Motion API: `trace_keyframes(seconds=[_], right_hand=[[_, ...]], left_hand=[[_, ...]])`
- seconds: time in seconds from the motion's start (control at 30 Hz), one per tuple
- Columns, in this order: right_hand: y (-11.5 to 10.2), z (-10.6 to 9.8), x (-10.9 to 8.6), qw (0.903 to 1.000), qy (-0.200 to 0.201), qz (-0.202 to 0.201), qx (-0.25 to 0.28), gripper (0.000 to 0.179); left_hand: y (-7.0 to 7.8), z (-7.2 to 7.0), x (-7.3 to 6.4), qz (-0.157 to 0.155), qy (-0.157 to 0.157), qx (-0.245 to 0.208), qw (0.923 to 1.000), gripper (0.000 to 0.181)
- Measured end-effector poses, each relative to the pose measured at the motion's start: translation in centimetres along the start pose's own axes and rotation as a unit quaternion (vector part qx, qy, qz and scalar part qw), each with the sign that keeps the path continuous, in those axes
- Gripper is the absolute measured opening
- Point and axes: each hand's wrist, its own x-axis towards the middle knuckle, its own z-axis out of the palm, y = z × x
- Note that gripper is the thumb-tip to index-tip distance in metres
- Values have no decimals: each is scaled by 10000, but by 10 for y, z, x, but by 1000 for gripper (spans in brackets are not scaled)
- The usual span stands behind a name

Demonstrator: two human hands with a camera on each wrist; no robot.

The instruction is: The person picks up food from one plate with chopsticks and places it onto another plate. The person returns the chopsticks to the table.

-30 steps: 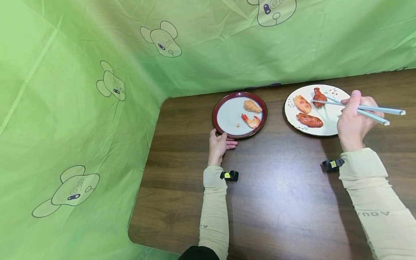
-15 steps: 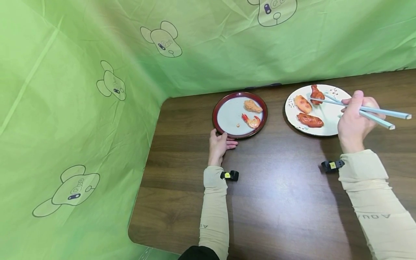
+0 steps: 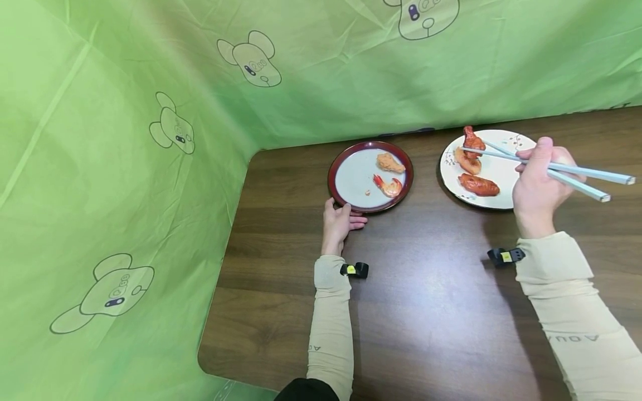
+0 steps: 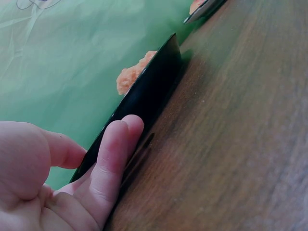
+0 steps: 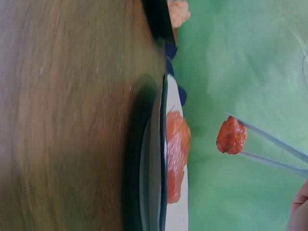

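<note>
My right hand holds a pair of pale blue chopsticks. Their tips pinch a reddish drumstick, which hangs clear of the white plate in the right wrist view. On that plate lie a glazed wing and a golden piece, partly covered by the drumstick in the head view. My left hand pinches the near-left edge of a red-rimmed plate, thumb at the rim and fingers along its dark underside. A fried piece and a shrimp lie there.
Both plates stand on a brown wooden table, near its far edge. A green curtain with bear drawings hangs behind and to the left. A small crumb lies on the red-rimmed plate.
The right hand has moved left with the chopsticks. The drumstick between their tips has shifted left over the white plate, now above the golden piece. The left hand stays at the rim.
</note>
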Motion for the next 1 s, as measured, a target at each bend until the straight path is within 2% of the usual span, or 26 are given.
trace_keyframes(seconds=[0.07,0.2,0.4,0.57,0.8,1.0], right_hand=[[-1,3,-4,9998,-98,-168,75,28],[-8,9,-14,9994,-213,-247,102,30],[-13,16,-27,9991,-403,155,-24,34],[-7,20,-38,9958,-816,83,-403,34],[-3,30,-59,9903,-1318,326,282,30],[1,38,-76,9829,-1755,-108,-545,30]], left_hand=[[0,0,1,-8,10,-22,10000,59],[0,0,2,-6,8,-28,10000,60],[0,0,1,-17,-7,-19,10000,62],[-1,0,1,1,9,-22,10000,60],[-2,-1,1,39,-13,-37,10000,59],[-3,0,2,139,-78,-121,9998,59]])
